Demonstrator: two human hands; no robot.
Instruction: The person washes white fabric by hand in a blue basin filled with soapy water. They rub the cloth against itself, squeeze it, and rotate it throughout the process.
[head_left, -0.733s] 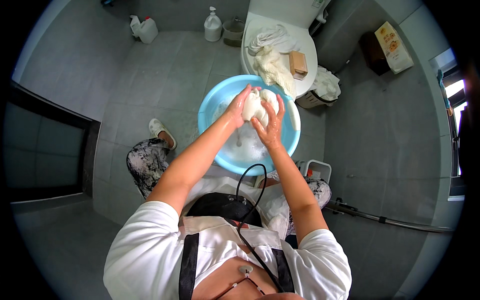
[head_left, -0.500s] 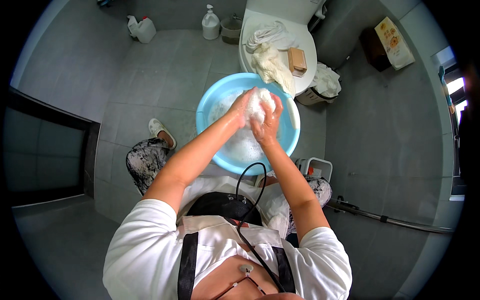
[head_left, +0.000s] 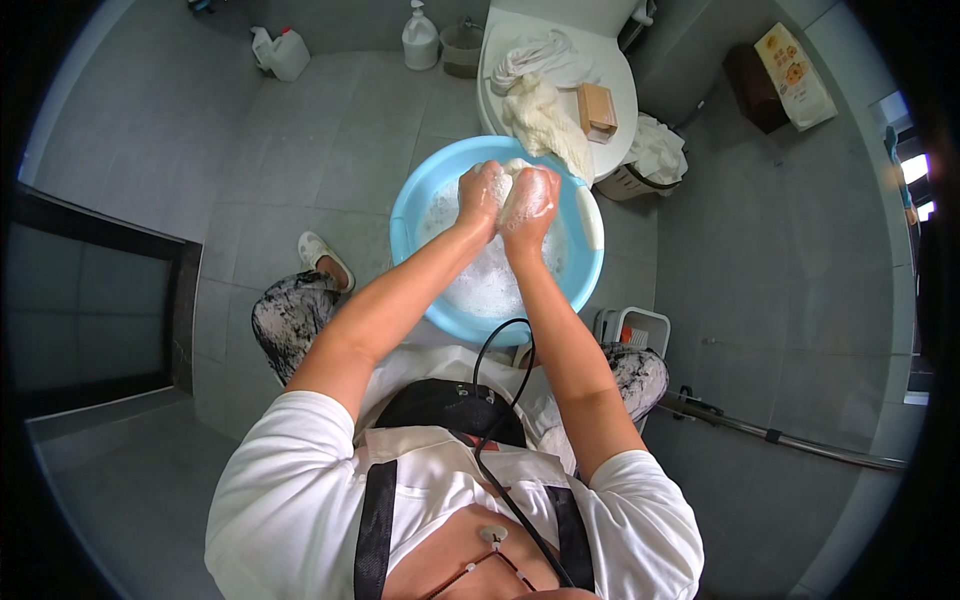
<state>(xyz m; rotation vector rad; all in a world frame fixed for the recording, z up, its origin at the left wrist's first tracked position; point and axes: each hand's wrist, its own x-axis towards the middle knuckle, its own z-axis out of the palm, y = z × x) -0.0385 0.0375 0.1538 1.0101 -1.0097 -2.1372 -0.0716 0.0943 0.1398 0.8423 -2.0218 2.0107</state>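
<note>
Both hands are together over the far part of a light blue basin [head_left: 405,240], fingers curled tightly round a wet whitish cloth [head_left: 516,166]. My left hand [head_left: 482,194] grips it from the left, and my right hand [head_left: 530,202] is pressed against it from the right. Foam coats both hands. Most of the cloth is hidden inside the fists; only a small part shows between them. Beneath them, white suds [head_left: 488,288] cover the water in the basin.
Beyond the basin, a toilet lid [head_left: 612,75] bears a white cloth [head_left: 545,60], a cream knitted cloth [head_left: 540,115] reaching the basin's rim, and a brown box [head_left: 597,112]. A pump bottle [head_left: 420,40], a white jug [head_left: 283,55] and a filled basket [head_left: 650,165] stand around. A black cable [head_left: 490,345] loops nearby.
My hands have closed from cupping a foamy white bundle into tight fists around the cloth, drawing closer together. Less of the cloth shows now.
</note>
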